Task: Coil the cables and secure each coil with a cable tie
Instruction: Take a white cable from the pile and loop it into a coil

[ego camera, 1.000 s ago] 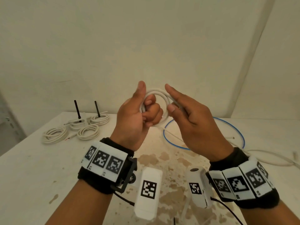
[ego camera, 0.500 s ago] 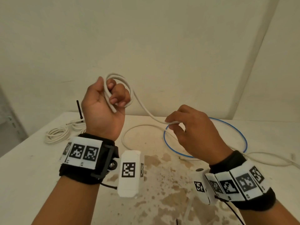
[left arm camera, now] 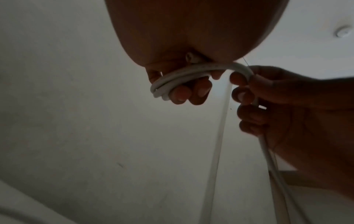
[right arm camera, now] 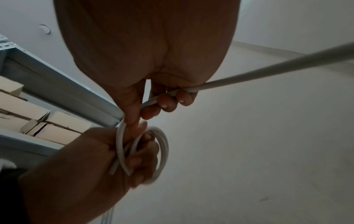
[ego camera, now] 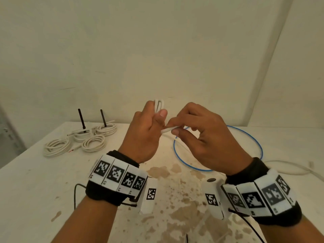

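Left hand [ego camera: 145, 130] grips a part-wound white cable coil [right arm camera: 153, 151]; right hand [ego camera: 201, 137] pinches its loose length. 4 coils [ego camera: 80, 141] lie finished far left; blue cable [ego camera: 245, 135] remains.

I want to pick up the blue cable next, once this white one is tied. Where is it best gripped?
Judging by its pose, take the blue cable at the near arc of its loop, from above. It lies flat on the table as one open ring, so a thumb-and-finger pinch across the thin strand should lift it.

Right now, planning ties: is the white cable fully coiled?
Partly coiled: left hand grips a few loops of white cable, right hand feeds loose length.
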